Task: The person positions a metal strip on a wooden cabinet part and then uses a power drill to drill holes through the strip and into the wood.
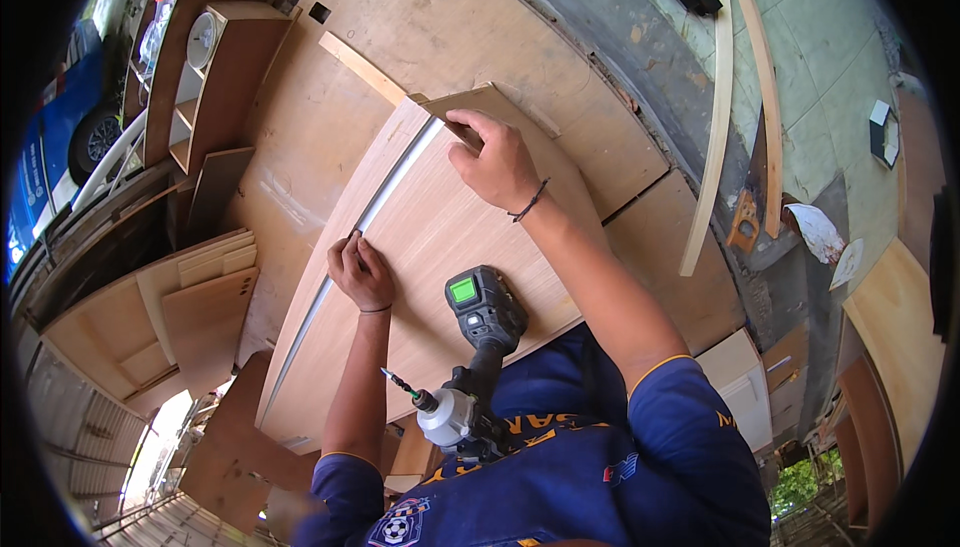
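A light wood-grain panel (pixel 450 217) lies in front of me, with a pale strip (pixel 398 179) running lengthwise near its left edge. My left hand (pixel 361 272) is closed on the strip line midway along the panel, fingertips pressed together; a small dark tip shows at them. My right hand (pixel 494 160) is closed at the panel's far end, thumb and fingers pinching a thin brownish piece I cannot identify. A cordless driver (pixel 480 332) with a slim bit in its chuck rests at the panel's near edge, against my blue shirt. Neither hand touches it.
Beneath the panel is a large worn board surface (pixel 400 17). A wood strip (pixel 362 67) sticks out beyond the panel. At left stand a shelf unit (pixel 222 77) and stacked boards (pixel 210 317). To the right lie long wooden strips (pixel 712 147) and a handsaw (pixel 743 222).
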A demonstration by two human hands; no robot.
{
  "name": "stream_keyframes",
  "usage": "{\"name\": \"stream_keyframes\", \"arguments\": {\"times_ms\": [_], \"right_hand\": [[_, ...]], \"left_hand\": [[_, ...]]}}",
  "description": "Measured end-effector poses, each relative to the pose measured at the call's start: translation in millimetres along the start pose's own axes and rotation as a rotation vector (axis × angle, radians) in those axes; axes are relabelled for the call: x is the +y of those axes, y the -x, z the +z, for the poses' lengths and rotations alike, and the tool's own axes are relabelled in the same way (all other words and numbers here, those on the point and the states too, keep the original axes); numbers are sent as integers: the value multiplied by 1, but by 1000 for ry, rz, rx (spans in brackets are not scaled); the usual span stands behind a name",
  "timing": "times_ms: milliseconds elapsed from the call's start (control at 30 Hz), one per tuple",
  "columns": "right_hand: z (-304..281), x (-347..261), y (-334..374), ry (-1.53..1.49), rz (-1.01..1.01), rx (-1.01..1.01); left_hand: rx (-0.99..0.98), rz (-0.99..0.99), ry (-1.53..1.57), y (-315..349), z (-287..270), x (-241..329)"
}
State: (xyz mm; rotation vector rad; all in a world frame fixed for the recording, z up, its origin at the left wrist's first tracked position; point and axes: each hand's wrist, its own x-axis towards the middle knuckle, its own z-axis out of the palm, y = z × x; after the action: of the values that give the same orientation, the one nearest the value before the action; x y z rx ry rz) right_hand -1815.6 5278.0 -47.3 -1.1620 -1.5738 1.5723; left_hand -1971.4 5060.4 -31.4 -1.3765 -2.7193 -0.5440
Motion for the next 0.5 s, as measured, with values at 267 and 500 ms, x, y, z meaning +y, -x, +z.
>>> {"name": "stream_keyframes", "arguments": {"times_ms": [267,500], "right_hand": [[-2,1,-2,25,-75,-28],[-1,-5,-2,-39,-88,5]], "left_hand": [[-1,7,43,-2,-1,1],[1,10,40,-1,-1,0]]}}
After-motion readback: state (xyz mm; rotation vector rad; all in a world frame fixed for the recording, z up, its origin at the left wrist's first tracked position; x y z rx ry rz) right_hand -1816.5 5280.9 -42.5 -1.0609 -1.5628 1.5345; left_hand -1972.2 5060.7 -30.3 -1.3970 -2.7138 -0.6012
